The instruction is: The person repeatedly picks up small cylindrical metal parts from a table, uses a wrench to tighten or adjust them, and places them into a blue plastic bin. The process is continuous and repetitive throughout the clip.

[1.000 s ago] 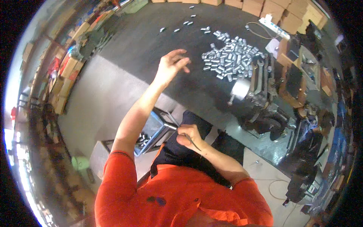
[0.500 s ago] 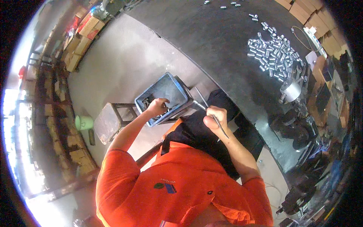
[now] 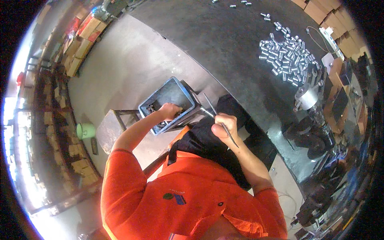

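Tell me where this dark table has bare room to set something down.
The dark table is bare across its broad stretch between the blue bin and the pile of small metal cylinders. It is crowded at the pile and around the machine parts on the right.

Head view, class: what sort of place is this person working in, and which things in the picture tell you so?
Most likely a small workshop or factory floor. A heap of small metal cylinders lies on a dark workbench, a blue bin of parts sits by the left hand, and cardboard boxes line the wall.
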Demonstrator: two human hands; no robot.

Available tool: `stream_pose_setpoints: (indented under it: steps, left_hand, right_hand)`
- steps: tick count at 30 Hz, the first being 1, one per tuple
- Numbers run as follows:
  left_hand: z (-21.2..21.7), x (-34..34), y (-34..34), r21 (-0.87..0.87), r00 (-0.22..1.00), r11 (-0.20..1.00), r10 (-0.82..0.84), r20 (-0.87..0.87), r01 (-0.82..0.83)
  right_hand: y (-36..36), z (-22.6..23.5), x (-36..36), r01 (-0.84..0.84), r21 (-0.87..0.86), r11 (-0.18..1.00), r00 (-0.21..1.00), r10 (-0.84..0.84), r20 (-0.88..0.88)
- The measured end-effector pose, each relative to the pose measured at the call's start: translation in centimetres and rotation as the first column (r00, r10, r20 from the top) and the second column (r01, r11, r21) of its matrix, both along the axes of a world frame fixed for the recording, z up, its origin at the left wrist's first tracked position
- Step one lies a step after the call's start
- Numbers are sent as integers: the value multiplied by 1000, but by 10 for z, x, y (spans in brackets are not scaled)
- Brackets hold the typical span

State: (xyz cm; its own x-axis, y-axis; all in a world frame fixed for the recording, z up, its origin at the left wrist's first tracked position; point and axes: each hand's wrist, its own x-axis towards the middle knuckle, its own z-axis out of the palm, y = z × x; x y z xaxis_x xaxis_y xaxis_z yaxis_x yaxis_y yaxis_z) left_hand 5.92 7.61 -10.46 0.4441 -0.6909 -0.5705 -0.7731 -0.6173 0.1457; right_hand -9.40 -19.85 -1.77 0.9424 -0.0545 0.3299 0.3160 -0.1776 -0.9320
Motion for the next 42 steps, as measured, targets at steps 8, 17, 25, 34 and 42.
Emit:
stream_pose_setpoints:
  steps: [8, 17, 25, 34, 42]
  left_hand:
    - [-3, 9, -6, -124, 998, 991, -61, -8, 60]
    - [123, -28, -38, -414, 504, 304, 342, -793, -858]
    - [138, -46, -72, -373, 401, 230, 91, -911, -899]
    - [148, -43, -81, -373, 476, 398, 199, -857, -838]
    - [157, -45, -89, -401, 580, 507, 265, -770, -763]
  right_hand:
    - [-1, 1, -1, -17, -10, 1000, 999, 17, -32]
    - [0, 0, -3, -30, 4, 1000, 998, 30, -51]
    - [-4, 6, -1, -21, -1, 1000, 1000, 21, -17]
    - [-7, 3, -1, -19, -120, 993, 1000, 21, 22]
    - [-5, -1, -2, 117, -352, 929, 979, -48, 198]
